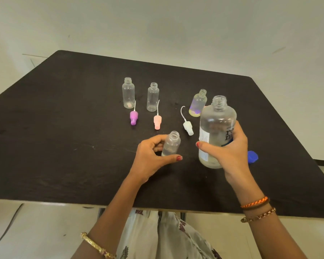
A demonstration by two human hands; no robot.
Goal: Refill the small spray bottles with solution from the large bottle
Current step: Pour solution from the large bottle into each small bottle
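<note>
Left grip point(153, 156) is wrapped around a small uncapped spray bottle point(171, 143), fingers behind and thumb in front, holding it upright on the dark bench point(64, 128). We can see a little clear liquid at its bottom. Right grip point(230, 148) is curled around the large bottle point(216, 128), a round-shouldered clear plastic one with a threaded open neck and a printed label, liquid sitting low inside. We can't tell if its base touches the bench or is just off it.

Behind them stand three more clear little bottles, all open-necked: the far-left bottle point(128, 93), the middle bottle point(153, 97), and a patterned bottle point(198, 103) with purple and yellow print, just beside the big one. Lying flat in front of them are the pump tops with thin dip tubes: purple sprayer point(133, 117), pink sprayer point(157, 122), white sprayer point(188, 126) with a curled tube. A ribbed blue cap point(252, 157) lies right of the big bottle, near the bench's right edge.

The bench surface looks matte and grainy, corners rounded. We've got plenty of bare room on the left half and along the near edge.
</note>
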